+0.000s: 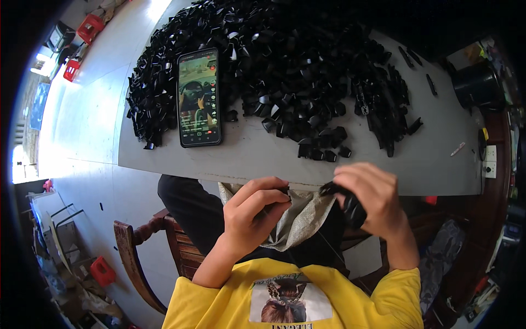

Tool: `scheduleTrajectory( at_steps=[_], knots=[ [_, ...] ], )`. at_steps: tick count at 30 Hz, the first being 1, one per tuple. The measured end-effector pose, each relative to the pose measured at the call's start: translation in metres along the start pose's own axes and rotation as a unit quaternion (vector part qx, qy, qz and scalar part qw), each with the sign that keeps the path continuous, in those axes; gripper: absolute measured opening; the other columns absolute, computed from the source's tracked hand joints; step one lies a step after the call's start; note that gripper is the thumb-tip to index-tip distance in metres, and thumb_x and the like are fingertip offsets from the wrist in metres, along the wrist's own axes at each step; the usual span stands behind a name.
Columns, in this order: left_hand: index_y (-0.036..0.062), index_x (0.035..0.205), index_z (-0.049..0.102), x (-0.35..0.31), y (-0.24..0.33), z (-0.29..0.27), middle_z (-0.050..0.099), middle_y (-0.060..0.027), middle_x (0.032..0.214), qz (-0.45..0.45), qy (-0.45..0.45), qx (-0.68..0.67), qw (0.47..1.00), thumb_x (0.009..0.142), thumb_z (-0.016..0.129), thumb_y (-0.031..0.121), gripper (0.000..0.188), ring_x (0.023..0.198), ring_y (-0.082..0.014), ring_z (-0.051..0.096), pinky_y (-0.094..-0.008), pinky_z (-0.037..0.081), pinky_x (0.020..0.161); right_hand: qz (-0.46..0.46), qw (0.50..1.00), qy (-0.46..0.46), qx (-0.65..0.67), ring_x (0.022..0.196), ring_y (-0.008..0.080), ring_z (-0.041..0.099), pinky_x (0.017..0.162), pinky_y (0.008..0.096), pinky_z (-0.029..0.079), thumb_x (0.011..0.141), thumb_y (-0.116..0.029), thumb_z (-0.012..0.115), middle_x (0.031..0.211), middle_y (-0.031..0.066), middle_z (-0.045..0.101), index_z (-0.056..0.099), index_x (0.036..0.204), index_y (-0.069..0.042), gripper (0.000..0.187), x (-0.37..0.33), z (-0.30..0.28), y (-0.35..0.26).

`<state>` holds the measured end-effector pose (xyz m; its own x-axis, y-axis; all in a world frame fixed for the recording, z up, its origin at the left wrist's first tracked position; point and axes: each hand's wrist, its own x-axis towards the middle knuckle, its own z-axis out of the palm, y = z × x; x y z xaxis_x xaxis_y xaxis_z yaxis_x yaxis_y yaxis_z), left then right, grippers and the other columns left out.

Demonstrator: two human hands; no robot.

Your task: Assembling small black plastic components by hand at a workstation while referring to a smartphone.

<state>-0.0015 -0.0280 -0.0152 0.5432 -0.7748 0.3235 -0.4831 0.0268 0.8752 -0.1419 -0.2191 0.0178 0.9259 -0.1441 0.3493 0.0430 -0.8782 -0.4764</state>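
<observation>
At the near edge of the bench [246, 147]: hands, two. Left hand [246, 214], one: its fingers [257, 184] are pinching nearly together on one small black piece [287, 192]. Right hand [378, 197], one: its fingers are curling around black parts [354, 211], blurred, their number impossible to tell. Woven sack [298, 219], beige, one: is hanging open between and below the hands. Heap [285, 71] of small black pieces, one, past counting: is covering the far part of the bench. Cluster of longer black pieces [381, 101], one: is lying at the heap's right. Slender black strips [432, 85], three: are lying apart, farther right.

Phone [199, 98], one, screen lit: is resting before the heap and hiding some of it. White pen-like item [457, 148], one: is lying near the right end. Black container [479, 85], one: is showing at the far right.

The bench is presenting a plain grey top. Wooden chair [129, 255], one: is standing on the pale floor [93, 186]. Red plastic items [90, 28], two: are showing at upper left.
</observation>
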Motion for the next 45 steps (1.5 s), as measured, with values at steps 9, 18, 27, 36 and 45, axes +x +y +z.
scheduleTrajectory(
  at_steps=[9,18,27,36,45],
  knots=[
    [0.0001,0.083,0.063,-0.001,0.007,-0.002,0.067,-0.0154,0.1,0.025,-0.015,-0.014,0.999,0.069,0.073,-0.007,0.019,0.084,-0.0231,0.066,-0.0279,0.051,0.073,-0.006,0.998,-0.008,0.061,0.061,0.0245,0.059,0.05,0.0325,0.046,0.066,-0.008,0.073,0.078,0.0097,0.062,0.064,0.088,-0.001,0.025,0.009,0.005,-0.022],
    [-0.0014,0.087,0.062,-0.004,0.001,-0.006,0.066,-0.0187,0.103,0.047,-0.07,-0.043,0.996,0.075,0.07,-0.001,0.014,0.091,-0.0261,0.065,-0.0327,0.051,0.079,-0.008,0.993,-0.019,0.12,0.063,0.0255,0.06,0.052,0.0329,0.046,0.067,-0.006,0.072,0.078,0.01,0.062,0.064,0.089,0.0,0.025,0.01,0.008,-0.023],
    [-0.0077,0.091,0.064,-0.006,0.012,0.011,0.065,-0.0265,0.106,-0.08,-0.145,-0.406,0.899,0.101,0.03,0.046,0.065,0.105,-0.037,0.061,-0.0449,0.045,0.095,-0.139,0.982,0.002,0.124,0.064,0.0196,0.063,0.052,0.0281,0.052,0.072,-0.006,0.062,0.073,0.0078,0.061,0.064,0.077,0.001,0.008,-0.008,0.044,-0.049],
    [-0.0076,0.094,0.064,-0.022,0.005,0.02,0.065,-0.0242,0.105,-0.02,-0.127,-0.435,0.891,0.101,0.033,0.031,0.049,0.103,-0.0369,0.062,-0.0433,0.046,0.093,-0.135,0.977,-0.008,0.164,0.065,0.0193,0.063,0.052,0.029,0.051,0.075,-0.006,0.062,0.075,0.0087,0.062,0.063,0.079,-0.001,0.006,-0.017,0.062,-0.059],
    [0.001,0.096,0.06,0.015,-0.045,-0.043,0.066,-0.0128,0.103,-0.006,0.208,0.139,0.968,0.096,0.042,0.013,0.022,0.099,-0.027,0.055,-0.0366,0.037,0.09,0.173,0.942,-0.071,0.278,0.101,0.0365,0.059,0.086,0.0408,0.049,0.073,-0.012,0.076,0.11,0.0187,0.059,0.052,0.12,-0.001,0.054,-0.041,0.117,-0.039]
  ],
)
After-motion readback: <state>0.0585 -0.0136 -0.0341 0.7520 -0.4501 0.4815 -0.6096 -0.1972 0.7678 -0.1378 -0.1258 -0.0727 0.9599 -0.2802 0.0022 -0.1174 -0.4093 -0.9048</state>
